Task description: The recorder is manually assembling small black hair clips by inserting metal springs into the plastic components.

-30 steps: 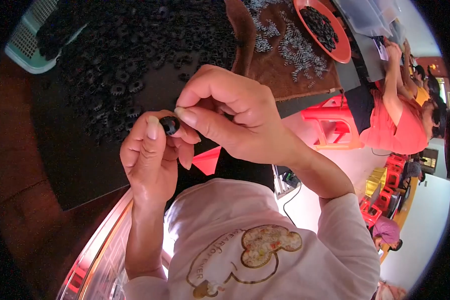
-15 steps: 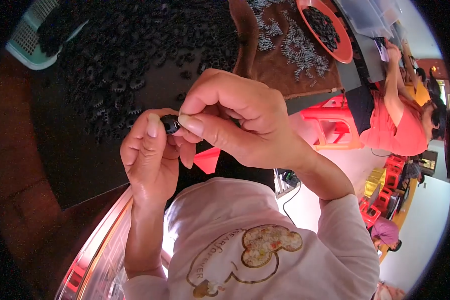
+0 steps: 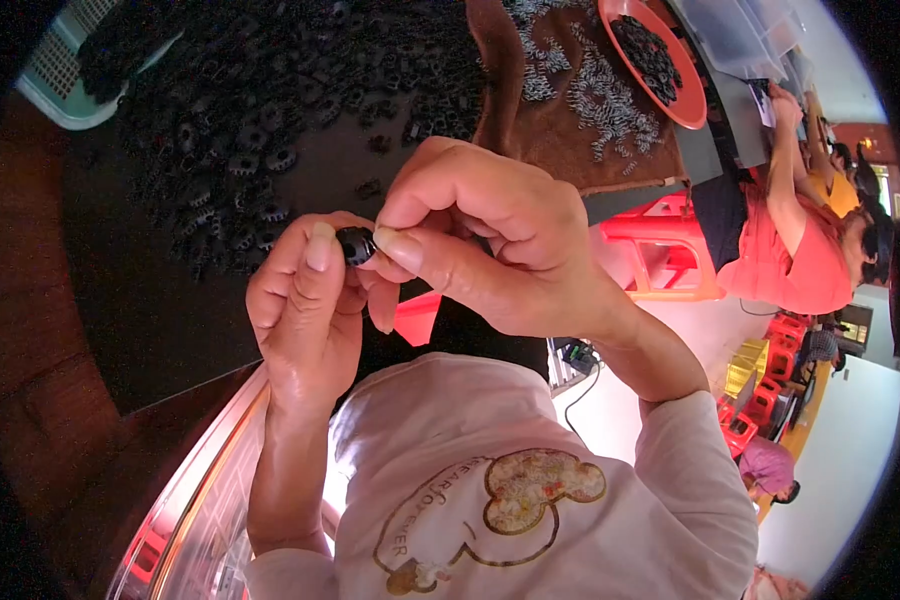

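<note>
Between the thumb and fingers of my left hand [image 3: 315,290] sits a small, glossy black hair claw clip [image 3: 355,246]. My right hand [image 3: 490,240] is closed in a pinch, its thumb and forefinger tips on the clip's right end. Whether a smaller part is also caught in that pinch is hidden by the fingertips. Both hands are raised over the near edge of the dark table [image 3: 170,350]. Beyond them a large heap of black toothed clip pieces [image 3: 240,150] covers the tabletop.
A brown cloth [image 3: 540,135] on the right carries many small metal springs [image 3: 610,110]. By it stands a red bowl [image 3: 692,100] of black parts. A pale green basket [image 3: 70,115] is at far left. Red stools [image 3: 660,250] and co-workers [image 3: 785,250] are at right.
Both hands have shifted slightly to the right together with the claw clip. The clip shows a little more of its side, and the pinch continues.
</note>
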Tool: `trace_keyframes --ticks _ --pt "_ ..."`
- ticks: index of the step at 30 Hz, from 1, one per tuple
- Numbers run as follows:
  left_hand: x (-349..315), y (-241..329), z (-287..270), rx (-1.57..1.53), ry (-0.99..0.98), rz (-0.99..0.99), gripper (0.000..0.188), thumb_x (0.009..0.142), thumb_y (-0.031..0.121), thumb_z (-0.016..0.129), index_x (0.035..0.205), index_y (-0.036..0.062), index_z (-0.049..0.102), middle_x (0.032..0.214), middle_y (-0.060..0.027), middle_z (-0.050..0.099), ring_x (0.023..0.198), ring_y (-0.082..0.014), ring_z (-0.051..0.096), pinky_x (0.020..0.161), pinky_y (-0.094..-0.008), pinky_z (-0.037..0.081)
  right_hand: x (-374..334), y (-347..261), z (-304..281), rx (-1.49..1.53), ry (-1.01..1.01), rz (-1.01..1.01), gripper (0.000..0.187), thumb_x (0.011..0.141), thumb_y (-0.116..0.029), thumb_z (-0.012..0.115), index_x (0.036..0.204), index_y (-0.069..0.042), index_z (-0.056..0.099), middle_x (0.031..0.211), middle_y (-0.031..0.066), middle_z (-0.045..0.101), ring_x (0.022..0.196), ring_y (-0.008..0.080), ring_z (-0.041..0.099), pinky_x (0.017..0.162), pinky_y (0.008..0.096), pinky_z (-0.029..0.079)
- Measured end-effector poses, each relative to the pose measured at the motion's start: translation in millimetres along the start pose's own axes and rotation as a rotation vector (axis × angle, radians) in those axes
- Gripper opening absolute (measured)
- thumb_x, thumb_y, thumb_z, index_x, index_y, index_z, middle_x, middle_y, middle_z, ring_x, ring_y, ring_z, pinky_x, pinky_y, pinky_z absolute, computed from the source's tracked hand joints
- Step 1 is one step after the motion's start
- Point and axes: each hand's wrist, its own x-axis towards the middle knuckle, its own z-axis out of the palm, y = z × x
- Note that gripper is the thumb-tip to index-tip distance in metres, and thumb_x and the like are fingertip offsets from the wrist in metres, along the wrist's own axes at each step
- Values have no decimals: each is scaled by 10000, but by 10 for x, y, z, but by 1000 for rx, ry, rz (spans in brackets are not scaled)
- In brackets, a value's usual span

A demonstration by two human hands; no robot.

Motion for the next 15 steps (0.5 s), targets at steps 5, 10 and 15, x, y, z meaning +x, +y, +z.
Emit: trace_keyframes --ticks 5,10,15 --pt "-3 29 -12 2 -7 5 314 994 252 467 1006 -42 576 799 -78 611 589 -95 515 533 -216 420 46 -82 -19 -219 -21 -143 60 876 14 606 932 17 586 838 61 558 670 76 566 525 195 414" --pt "-4 48 18 52 1 25 292 994 238 469 1004 -33 578 807 -69 611 592 -94 513 539 -215 421 32 -41 28 -199 82 -133 92 790 26 608 850 -33 572 751 85 536 650 253 569 547 337 442" --pt "-10 16 5 65 -29 41 289 997 237 466 1005 -29 579 816 -61 606 603 -91 510 552 -215 418 -16 -35 29 -113 21 -120 57 884 34 581 940 32 570 842 83 560 695 124 646 544 213 476"
